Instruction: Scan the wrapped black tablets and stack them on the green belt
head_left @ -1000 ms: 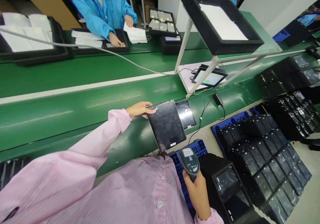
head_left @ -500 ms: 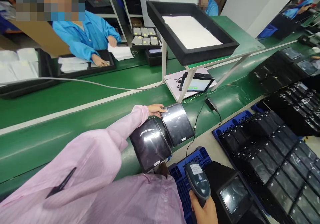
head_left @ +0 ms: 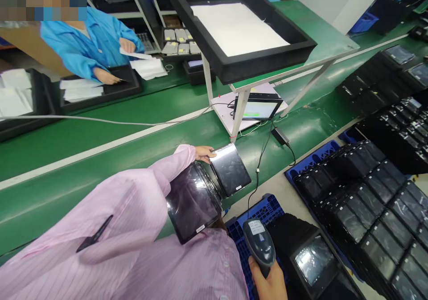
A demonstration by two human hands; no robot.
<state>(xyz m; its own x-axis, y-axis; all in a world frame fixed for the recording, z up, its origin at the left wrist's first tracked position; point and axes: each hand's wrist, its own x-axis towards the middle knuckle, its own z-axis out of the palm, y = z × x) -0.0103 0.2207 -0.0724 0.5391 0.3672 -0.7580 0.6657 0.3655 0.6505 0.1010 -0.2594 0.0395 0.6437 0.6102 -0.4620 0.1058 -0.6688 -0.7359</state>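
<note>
Two tablets are now lying side by side at the near edge of the counter (head_left: 100, 166), the left hand (head_left: 204, 154) pinching the just-lowered far tablet (head_left: 230, 170) beside the near tablet (head_left: 192, 202), the right hand (head_left: 272, 284) clenching the scanner (head_left: 259, 242).

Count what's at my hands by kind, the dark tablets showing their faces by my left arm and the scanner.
Tablets: 2, near tablet and far tablet, gripped by left hand
Scanner in right hand: 1
Total: 3
</note>
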